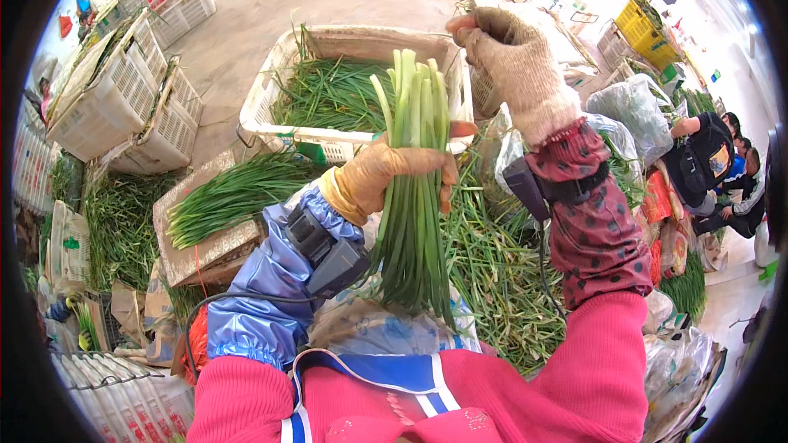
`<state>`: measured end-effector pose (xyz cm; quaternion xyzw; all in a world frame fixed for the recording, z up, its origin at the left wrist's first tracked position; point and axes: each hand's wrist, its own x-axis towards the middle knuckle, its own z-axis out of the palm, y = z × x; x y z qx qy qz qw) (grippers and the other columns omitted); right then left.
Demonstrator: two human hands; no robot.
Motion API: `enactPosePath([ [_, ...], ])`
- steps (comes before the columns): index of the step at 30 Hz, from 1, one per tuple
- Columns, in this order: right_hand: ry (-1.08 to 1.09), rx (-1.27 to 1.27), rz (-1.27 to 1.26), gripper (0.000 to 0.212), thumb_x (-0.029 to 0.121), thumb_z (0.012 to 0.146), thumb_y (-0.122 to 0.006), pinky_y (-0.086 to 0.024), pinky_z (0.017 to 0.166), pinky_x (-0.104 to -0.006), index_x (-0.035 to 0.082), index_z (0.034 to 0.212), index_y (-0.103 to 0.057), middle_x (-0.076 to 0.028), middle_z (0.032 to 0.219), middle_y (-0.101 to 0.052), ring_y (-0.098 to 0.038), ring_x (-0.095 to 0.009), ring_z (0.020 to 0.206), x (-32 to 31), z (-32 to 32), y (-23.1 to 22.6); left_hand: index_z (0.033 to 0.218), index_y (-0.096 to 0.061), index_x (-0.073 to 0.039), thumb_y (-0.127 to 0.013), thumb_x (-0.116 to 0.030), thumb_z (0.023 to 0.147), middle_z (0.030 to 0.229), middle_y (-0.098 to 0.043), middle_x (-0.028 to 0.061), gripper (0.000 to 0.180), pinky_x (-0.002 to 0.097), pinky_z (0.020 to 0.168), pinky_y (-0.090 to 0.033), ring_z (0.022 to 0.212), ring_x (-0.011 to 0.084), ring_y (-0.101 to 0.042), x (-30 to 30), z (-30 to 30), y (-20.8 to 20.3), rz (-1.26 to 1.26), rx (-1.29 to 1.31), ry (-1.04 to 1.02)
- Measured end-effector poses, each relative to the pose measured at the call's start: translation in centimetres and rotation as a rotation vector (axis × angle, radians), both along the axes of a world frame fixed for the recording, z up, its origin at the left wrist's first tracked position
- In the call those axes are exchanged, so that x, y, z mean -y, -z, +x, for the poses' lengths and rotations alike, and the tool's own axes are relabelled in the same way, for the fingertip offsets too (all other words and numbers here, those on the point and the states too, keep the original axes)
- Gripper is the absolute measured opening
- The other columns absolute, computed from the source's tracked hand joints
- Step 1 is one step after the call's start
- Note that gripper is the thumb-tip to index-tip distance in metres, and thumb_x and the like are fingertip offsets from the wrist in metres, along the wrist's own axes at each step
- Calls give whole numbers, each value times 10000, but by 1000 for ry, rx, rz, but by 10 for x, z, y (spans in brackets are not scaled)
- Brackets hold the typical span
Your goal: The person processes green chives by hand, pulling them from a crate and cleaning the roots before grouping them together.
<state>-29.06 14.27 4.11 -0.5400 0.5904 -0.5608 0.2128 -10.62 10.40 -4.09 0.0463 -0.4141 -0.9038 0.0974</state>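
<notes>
A bunch of garlic chives (417,111) stands upright in front of me, its pale stem ends up and its dark green leaves hanging down. My left hand (365,174), in a tan glove, is closed around the middle of it. Off to the right and higher, my right hand (505,45) wears a dirty knit glove with bare fingertips showing. Its fingers are pinched together, with a small wisp at the tips that is too small to name. Behind the bunch sits a white plastic crate (267,111) holding loose green leaves.
Left of the bunch, more chives (234,193) lie on a flat board (176,258). Loose leaf trimmings (509,287) are heaped to the right. White crates (103,111) are stacked at left, a yellow crate (644,33) stands far right, and other people (735,172) are at the right edge.
</notes>
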Motion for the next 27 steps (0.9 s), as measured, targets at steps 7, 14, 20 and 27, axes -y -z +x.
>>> enactPosePath([
  [7,-37,-318,160,455,203,767,-737,-515,858,-328,14,1163,-615,-166,1137,-629,-651,-265,975,-22,35,5,1184,-570,-30,-687,-93,785,844,-633,63,420,337,638,-544,675,199,-641,6,-4,11,-64,86,-206],
  [14,-87,-540,-61,590,92,724,-746,-494,880,-325,61,1274,-536,-122,1123,-629,-611,-201,1030,-7,40,22,1087,-633,-47,-713,-74,764,939,-658,32,333,301,775,-499,879,150,-620,0,-2,5,-269,23,-293],
  [20,-289,-345,54,441,22,738,-722,-492,866,-275,55,1166,-623,-45,1105,-635,-590,-136,1037,-4,45,11,1107,-634,-45,-723,-104,787,990,-668,71,337,334,771,-536,876,187,-648,9,7,4,-95,-13,-124],
  [27,-346,-249,86,794,243,720,-758,-512,866,-350,0,1379,-389,-243,1202,-610,-638,-290,1014,15,39,48,1158,-598,-20,-648,-166,866,992,-681,131,331,336,744,-571,853,199,-680,109,27,-33,-433,-204,-440],
])
